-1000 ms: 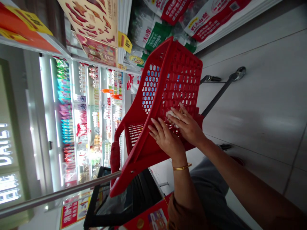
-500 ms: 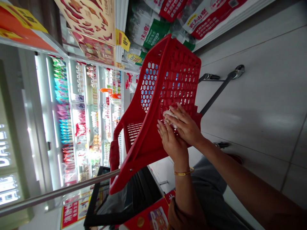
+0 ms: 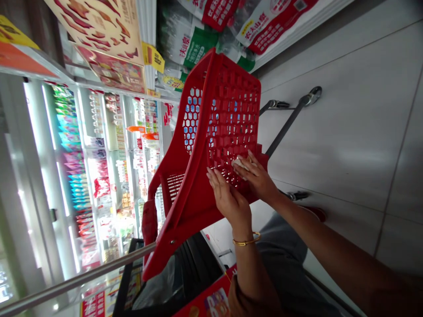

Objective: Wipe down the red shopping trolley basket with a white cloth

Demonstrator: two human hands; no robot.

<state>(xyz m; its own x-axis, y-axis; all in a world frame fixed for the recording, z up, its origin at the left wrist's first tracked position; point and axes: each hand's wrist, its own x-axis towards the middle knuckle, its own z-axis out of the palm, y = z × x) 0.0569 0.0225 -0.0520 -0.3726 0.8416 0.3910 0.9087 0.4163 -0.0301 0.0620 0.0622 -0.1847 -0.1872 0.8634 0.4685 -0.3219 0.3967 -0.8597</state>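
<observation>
In the head view, my right hand (image 3: 259,178) has its fingers curled on a small crumpled off-white wad (image 3: 241,164), tissue or cloth, I cannot tell which. It is over the perforated side of a red plastic shopping cart (image 3: 198,189). My left hand (image 3: 229,200), with a gold bracelet on its wrist, is close beside it. Its fingers are stretched out together over the cart's solid lower panel, with nothing seen in them. Whether either hand touches the cart I cannot tell.
The view is tipped sideways. Packs of bottled water (image 3: 194,46) lie on a low shelf behind the cart. Lit shelves (image 3: 109,176) hold bagged goods. A metal bar (image 3: 82,269) runs toward the cart. The cart's caster (image 3: 313,95) rests on tiled floor (image 3: 350,145).
My hands, formerly overlapping, have come apart, and the off-white wad stays with my right hand. The cart and shelves sit farther left in view.
</observation>
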